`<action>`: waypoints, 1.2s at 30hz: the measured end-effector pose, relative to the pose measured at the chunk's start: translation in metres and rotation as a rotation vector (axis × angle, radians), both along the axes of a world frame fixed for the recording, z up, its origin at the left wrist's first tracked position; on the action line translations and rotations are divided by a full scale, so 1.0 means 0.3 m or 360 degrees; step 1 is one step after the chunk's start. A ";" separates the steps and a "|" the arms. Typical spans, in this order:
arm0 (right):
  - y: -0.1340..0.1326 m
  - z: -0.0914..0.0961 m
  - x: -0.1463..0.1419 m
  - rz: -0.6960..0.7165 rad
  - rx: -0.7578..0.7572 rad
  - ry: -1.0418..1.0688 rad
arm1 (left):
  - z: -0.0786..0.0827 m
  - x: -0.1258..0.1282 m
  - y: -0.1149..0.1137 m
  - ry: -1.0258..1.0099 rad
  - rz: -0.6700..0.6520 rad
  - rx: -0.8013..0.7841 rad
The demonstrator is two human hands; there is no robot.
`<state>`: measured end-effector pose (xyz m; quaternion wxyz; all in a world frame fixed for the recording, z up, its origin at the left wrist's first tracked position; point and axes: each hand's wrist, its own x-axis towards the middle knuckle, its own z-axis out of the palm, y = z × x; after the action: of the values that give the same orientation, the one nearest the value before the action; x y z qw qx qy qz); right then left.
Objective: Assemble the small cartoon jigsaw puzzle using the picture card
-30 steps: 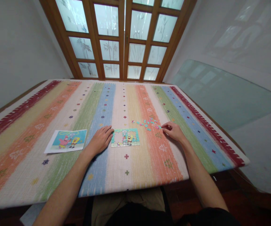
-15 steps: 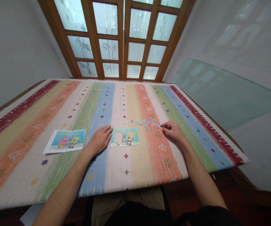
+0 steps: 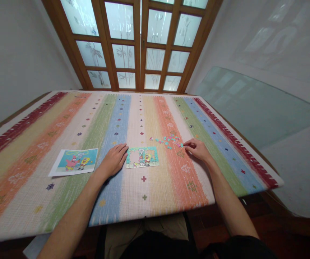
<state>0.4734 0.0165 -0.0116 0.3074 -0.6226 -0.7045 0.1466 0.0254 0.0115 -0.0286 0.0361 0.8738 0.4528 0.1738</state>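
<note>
A partly assembled jigsaw puzzle lies flat in front of me, with gaps where the tablecloth shows through. My left hand rests flat at its left edge, fingers stretched out and fingertips at the border. To the puzzle's upper right, several loose puzzle pieces in teal and pink are scattered on the cloth. My right hand is at the right end of this scatter. Its thumb and forefinger are pinched together at a small teal puzzle piece; the curled fingers partly hide the grip.
A printed reference picture with cartoon figures lies left of my left hand, one edge slightly curled. The striped tablecloth covers the table. Beyond the far edge stand wood-framed glass doors; a pale glass panel is at the right wall.
Almost nothing differs. The whole view has shifted very slightly, while both hands keep their places by the puzzle and the loose pieces.
</note>
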 end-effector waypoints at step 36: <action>0.013 -0.010 -0.012 0.0040 -0.0032 -0.0105 | 0.046 0.007 -0.001 -0.0021 0.0031 -0.0109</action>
<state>0.4698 0.0205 -0.0145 0.2760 -0.6213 -0.7205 0.1369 0.0277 0.0112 -0.0148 0.0672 0.8664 0.4668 0.1642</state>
